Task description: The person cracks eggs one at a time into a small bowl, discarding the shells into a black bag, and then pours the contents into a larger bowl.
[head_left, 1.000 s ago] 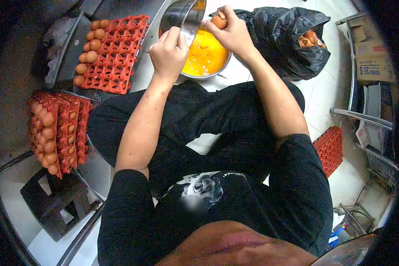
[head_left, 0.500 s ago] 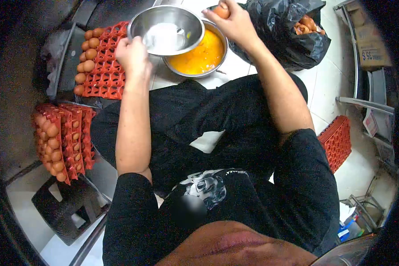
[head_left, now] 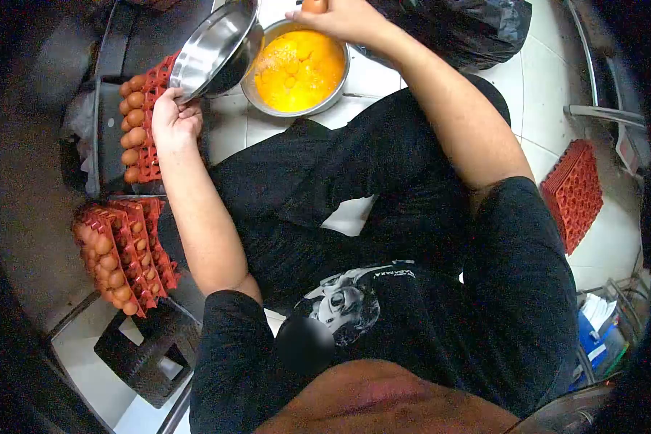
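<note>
White tile floor (head_left: 546,90); my left hand (head_left: 176,124) grips tilted bowl (head_left: 211,50), eleven o'clock; right hand (head_left: 351,20) clutches egg (head_left: 315,6), twelve; shirt lettering (head_left: 396,273) unclear.

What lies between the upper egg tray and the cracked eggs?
The left hand, the tilted metal bowl it holds, and tiled floor, in the head view.

- Showing in small white capitals (head_left: 400,273) on the front of the black shirt (head_left: 434,340): a word ending in "AKA", its first letters blurring too much for sure reading.
- Running in a slightly slanting line beside the upper edge of the black-and-white printed picture (head_left: 346,302) on the same shirt.
- Sitting just beneath the capitals: fainter marks, looking too small to read.
</note>
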Available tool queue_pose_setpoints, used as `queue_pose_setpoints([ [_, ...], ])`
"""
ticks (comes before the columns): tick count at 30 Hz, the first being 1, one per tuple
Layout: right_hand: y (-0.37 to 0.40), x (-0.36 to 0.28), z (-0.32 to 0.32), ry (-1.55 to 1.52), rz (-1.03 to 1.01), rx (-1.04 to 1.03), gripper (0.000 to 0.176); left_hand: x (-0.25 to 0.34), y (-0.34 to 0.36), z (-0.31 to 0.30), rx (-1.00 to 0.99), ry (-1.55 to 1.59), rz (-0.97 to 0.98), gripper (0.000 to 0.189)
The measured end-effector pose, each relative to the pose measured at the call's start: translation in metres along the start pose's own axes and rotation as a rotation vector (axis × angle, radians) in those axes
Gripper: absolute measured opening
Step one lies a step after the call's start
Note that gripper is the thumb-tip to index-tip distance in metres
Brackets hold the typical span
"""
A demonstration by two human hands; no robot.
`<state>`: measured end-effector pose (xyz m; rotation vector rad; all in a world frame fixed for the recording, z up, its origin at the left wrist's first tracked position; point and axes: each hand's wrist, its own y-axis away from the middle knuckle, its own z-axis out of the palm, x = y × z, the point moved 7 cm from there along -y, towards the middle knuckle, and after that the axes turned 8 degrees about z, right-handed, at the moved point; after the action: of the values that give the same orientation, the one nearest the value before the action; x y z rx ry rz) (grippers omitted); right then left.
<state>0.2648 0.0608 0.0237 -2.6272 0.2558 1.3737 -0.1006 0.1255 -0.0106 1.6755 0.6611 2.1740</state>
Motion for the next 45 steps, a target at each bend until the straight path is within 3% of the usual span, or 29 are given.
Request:
queue_pose_setpoints([
  [1, 0.003, -0.002, 0.005, 0.034, -0.035, 0.057, 0.059, 0.003, 0.005, 0.001, 0.071, -0.012, 0.064, 0.005],
  [3, -0.001, 0.010, 0.035, 0.088, -0.048, 0.042, 0.065, -0.002, 0.015, 0.009, 0.128, -0.010, 0.123, 0.003],
  [5, 0.004, 0.012, 0.056, 0.126, -0.072, -0.131, 0.066, 0.009, 0.025, 0.018, 0.208, -0.097, 0.498, 0.005],
  [6, 0.002, 0.012, 0.054, 0.126, -0.059, -0.083, 0.062, 0.010, 0.030, 0.025, 0.146, -0.109, 0.561, 0.010],
  [9, 0.008, -0.016, 0.001, 0.167, -0.125, 0.038, 0.053, 0.000, 0.036, 0.036, 0.202, -0.039, 0.614, 0.008],
  [11, 0.017, -0.040, -0.068, 0.245, -0.029, 0.376, 0.050, -0.002, 0.046, 0.042, 0.192, -0.030, 0.610, 0.007],
  [12, 0.015, -0.038, -0.100, 0.298, 0.021, 0.382, 0.041, -0.001, 0.048, 0.044, 0.204, -0.066, 0.604, 0.007],
  [13, 0.026, -0.041, -0.138, 0.298, 0.022, 0.523, 0.041, -0.003, 0.042, 0.045, 0.200, -0.032, 0.609, 0.007],
  [14, 0.043, -0.052, -0.176, 0.137, 0.110, 0.599, 0.046, -0.006, 0.035, 0.041, 0.216, -0.068, 0.641, 0.008],
  [15, 0.060, -0.055, -0.210, 0.026, -0.018, 0.886, 0.038, -0.009, 0.031, 0.038, 0.235, -0.110, 0.669, 0.009],
  [16, 0.061, -0.024, -0.245, 0.110, -0.087, 0.985, 0.046, -0.009, 0.031, 0.040, 0.259, -0.128, 0.706, 0.009],
  [17, 0.061, -0.002, -0.275, 0.218, 0.110, 1.152, 0.051, -0.009, 0.035, 0.044, 0.264, -0.104, 0.704, 0.009],
  [18, 0.028, 0.064, -0.298, 0.169, 0.333, 0.947, 0.065, -0.008, 0.042, 0.049, 0.247, -0.078, 0.733, 0.008],
  [20, 0.014, 0.114, -0.274, 0.018, 0.638, 0.509, 0.067, -0.010, 0.037, 0.053, 0.207, -0.039, 0.757, 0.006],
  [25, 0.008, 0.039, -0.277, 0.077, 0.377, 0.703, 0.075, -0.013, 0.038, 0.057, 0.183, -0.092, 0.751, 0.009],
  [27, -0.009, -0.011, -0.247, 0.017, 0.246, 0.644, 0.079, -0.019, 0.041, 0.061, 0.119, 0.050, 0.750, 0.017],
  [28, -0.021, -0.038, -0.219, 0.010, 0.206, 0.557, 0.075, -0.017, 0.049, 0.062, 0.129, -0.022, 0.717, 0.022],
  [29, -0.027, -0.070, -0.188, -0.001, 0.160, 0.464, 0.071, -0.036, 0.011, 0.057, 0.166, -0.143, 0.765, 0.029],
  [30, -0.037, -0.092, -0.153, 0.061, 0.107, 0.377, 0.069, -0.037, 0.023, 0.059, 0.256, -0.155, 0.831, 0.012],
  [31, -0.047, -0.114, -0.118, 0.119, 0.047, 0.297, 0.069, -0.059, -0.007, 0.058, 0.345, -0.136, 0.875, 0.010],
  [32, -0.055, -0.138, -0.075, 0.113, -0.049, 0.200, 0.068, -0.050, 0.016, 0.062, 0.385, -0.298, 0.812, 0.013],
  [33, -0.059, -0.159, -0.030, 0.153, -0.061, 0.120, 0.062, -0.045, 0.032, 0.063, 0.329, -0.348, 0.696, 0.015],
  [35, -0.081, -0.173, 0.063, 0.076, -0.196, -0.105, 0.061, -0.040, 0.049, 0.066, 0.307, -0.321, 0.746, 0.015],
  [37, -0.078, -0.201, 0.144, 0.205, -0.494, -0.147, 0.061, -0.040, 0.062, 0.070, 0.247, -0.392, 0.652, 0.017],
  [39, -0.061, -0.234, 0.212, 0.317, -0.470, -0.345, 0.062, -0.040, 0.050, 0.080, 0.194, -0.456, 0.728, 0.026],
  [40, -0.049, -0.251, 0.240, 0.336, -0.561, -0.371, 0.061, -0.044, 0.049, 0.083, 0.192, -0.333, 0.723, 0.039],
  [41, -0.038, -0.265, 0.267, 0.355, -0.650, -0.398, 0.061, -0.044, 0.049, 0.084, 0.146, -0.275, 0.752, 0.039],
  [43, -0.026, -0.283, 0.314, 0.655, -0.533, -0.341, 0.062, -0.040, 0.064, 0.087, -0.034, -0.154, 0.797, 0.040],
  [45, -0.013, -0.292, 0.358, 0.707, -0.531, -0.295, 0.054, -0.040, 0.074, 0.089, -0.186, -0.068, 0.796, 0.041],
])
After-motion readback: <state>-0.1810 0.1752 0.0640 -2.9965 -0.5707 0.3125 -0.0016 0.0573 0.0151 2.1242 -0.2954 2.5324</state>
